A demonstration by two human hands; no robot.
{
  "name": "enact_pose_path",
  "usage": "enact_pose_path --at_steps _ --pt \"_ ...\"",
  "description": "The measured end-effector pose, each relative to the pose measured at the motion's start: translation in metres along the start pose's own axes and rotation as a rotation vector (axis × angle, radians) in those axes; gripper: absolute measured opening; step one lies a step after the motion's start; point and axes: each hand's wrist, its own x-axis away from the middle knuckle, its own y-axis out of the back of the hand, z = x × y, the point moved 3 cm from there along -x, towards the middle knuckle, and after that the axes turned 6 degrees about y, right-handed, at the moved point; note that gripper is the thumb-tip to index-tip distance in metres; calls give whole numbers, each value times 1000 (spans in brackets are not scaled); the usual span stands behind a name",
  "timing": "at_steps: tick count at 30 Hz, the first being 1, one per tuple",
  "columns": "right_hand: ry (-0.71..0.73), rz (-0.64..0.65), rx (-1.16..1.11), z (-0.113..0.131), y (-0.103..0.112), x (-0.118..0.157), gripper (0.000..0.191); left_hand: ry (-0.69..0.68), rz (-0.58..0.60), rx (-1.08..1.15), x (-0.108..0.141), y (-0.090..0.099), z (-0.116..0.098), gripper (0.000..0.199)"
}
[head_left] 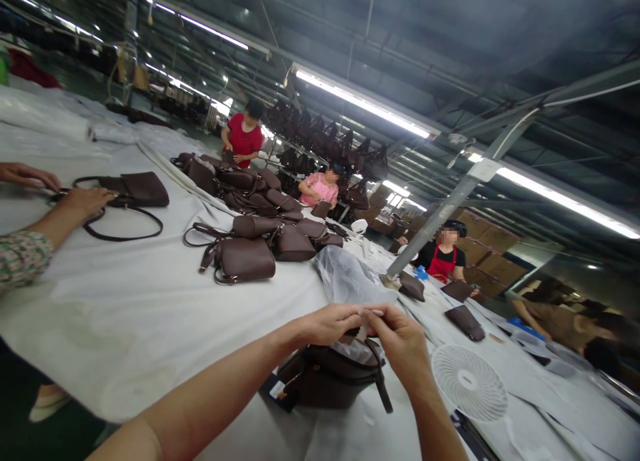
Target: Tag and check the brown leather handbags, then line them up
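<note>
Sleeve (25,257) in a mottled print, far left, leads to a co-worker's hand (83,202) laid beside a flat brown bag (145,189), whose strap (125,239) loops out over the white-covered tabletop (165,294). Further along, a person in a red top (245,139) stands behind a heap of brown bags (240,179), one of which, a boxy bag (246,259), sits at its near edge with its strap folded against it. Next comes a person in pink (320,189), also behind the heap, and nearer to us a crumpled sheet of clear plastic (345,274).

Below that, the wearer's left hand (333,322) reaches in, its grip pinching a small pale piece (365,327) I can't quite make out. Right under it, on the tabletop, stands the dark bag (333,381) being worked on, its top open, clear film showing inside and a dark tag (281,391) at its left side. The right hand (400,331) meets the left above the opening, its grip pinching the same piece. Just beside its forearm is a white fan (470,382); beyond it, past a slanting metal post (437,211), a person in a red apron (443,262) works near more brown bags (465,322).
</note>
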Motion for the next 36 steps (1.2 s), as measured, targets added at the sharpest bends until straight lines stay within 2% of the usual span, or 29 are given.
enact_pose_path --at_steps 5,7,11,14,16,19,24,32,36 --pt "149 -171 -11 6 3 4 35 -91 -241 -208 -3 5 4 30" --pt "57 -155 -103 4 4 9 40 -88 -297 -208 -4 7 6 31" --pt "-204 -5 -369 5 2 15 60 -102 -352 -139 -1 6 8 30" --pt "-331 48 -438 13 0 14 80 -185 -404 -128 2 3 3 27" --pt "-370 81 -438 18 -1 13 85 -206 -420 -167 5 0 1 30" --pt "-365 99 -448 19 -3 11 77 -186 -423 -268 8 -5 1 34" --pt "-414 141 -510 11 -2 12 57 -195 -411 -412 12 -8 5 27" --pt "-443 203 -495 2 1 12 49 -177 -420 -524 15 -7 7 15" --pt "-370 236 -420 2 1 11 42 -192 -413 -588 16 -6 6 17"
